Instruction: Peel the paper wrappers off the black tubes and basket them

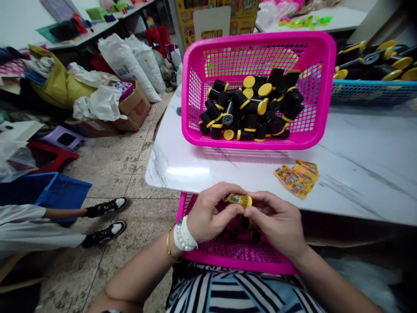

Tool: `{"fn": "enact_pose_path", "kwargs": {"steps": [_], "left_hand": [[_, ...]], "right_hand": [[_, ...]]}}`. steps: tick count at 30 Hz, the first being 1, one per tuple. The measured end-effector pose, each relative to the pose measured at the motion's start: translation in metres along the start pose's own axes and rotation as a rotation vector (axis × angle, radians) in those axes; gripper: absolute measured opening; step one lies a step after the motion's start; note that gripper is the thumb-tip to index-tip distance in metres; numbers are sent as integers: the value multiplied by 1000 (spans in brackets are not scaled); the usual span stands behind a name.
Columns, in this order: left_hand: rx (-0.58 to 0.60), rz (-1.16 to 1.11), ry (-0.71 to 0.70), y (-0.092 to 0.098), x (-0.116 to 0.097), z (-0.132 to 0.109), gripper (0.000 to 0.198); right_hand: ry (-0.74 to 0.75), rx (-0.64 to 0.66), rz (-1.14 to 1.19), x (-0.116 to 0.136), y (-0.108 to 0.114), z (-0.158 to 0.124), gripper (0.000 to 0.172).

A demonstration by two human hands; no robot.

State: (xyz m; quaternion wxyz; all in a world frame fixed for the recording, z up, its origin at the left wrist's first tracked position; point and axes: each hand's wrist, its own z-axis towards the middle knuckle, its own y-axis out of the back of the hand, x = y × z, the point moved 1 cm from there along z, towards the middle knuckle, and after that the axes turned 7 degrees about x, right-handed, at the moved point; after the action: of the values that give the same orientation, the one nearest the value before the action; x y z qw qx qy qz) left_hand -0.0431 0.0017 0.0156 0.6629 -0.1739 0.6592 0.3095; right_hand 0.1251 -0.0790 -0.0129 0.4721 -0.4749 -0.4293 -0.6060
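Between my two hands is a small canister [239, 199] with a yellow label and a yellow cap. My left hand [217, 211] has its fingers wrapped round the canister's body. At the cap end, the thumb and fingers of my right hand [276, 219] pinch it. Below my hands a pink basket [241, 256] holds a few dark canisters. On the table, a larger pink basket [257, 144] contains several black canisters with yellow caps. Yellow printed labels [297, 179] lie in a loose pile on the white table [358, 161], right of my hands.
A blue basket [371, 92] with black and yellow pieces stands at the back right. To the left, a person's legs and shoes [106, 234] reach across the floor. White sacks [127, 65], cardboard boxes [135, 108] and a purple stool [67, 138] are behind on the left.
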Motion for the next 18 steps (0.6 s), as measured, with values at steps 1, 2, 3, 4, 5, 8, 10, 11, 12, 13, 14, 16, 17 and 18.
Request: {"fn": "enact_pose_path", "kwargs": {"steps": [1,2,3,4,5,8,10,11,12,13,14,16,17,18], "left_hand": [[38,-37,1,0,1,1,20],[86,-105,23,0,3,3,20],[132,-186,62,0,6,4,21],[161,-264,114,0,8,6,22],[170,-329,174,1,11,7,24],[123,-434,340,-1,17,10,35],[120,-526,396,-5,18,11,40],[136,-605,407,-8,17,12,42],[156,-701,412,-11,16,12,43],[174,-801,412,-14,16,12,44],[181,-888,411,-17,15,12,44],[168,-986,433,-24,17,11,42],[143,-1003,447,-27,18,10,42],[117,-1010,456,-31,20,10,43]], "right_hand": [[-77,28,73,-2,-1,-1,22],[-134,63,120,-4,-2,-2,22],[-172,101,144,-5,-1,-3,22],[-191,134,154,-5,1,-3,22],[-192,154,155,-5,4,-3,21],[-107,167,91,-1,13,1,31],[23,180,-36,3,16,3,38],[100,175,-95,4,17,4,37],[173,154,-135,5,17,4,34],[237,118,-150,5,17,4,33],[282,73,-146,6,17,4,34],[320,14,-145,5,18,3,37],[321,12,-172,5,18,3,38],[323,25,-212,5,18,2,39]]}}
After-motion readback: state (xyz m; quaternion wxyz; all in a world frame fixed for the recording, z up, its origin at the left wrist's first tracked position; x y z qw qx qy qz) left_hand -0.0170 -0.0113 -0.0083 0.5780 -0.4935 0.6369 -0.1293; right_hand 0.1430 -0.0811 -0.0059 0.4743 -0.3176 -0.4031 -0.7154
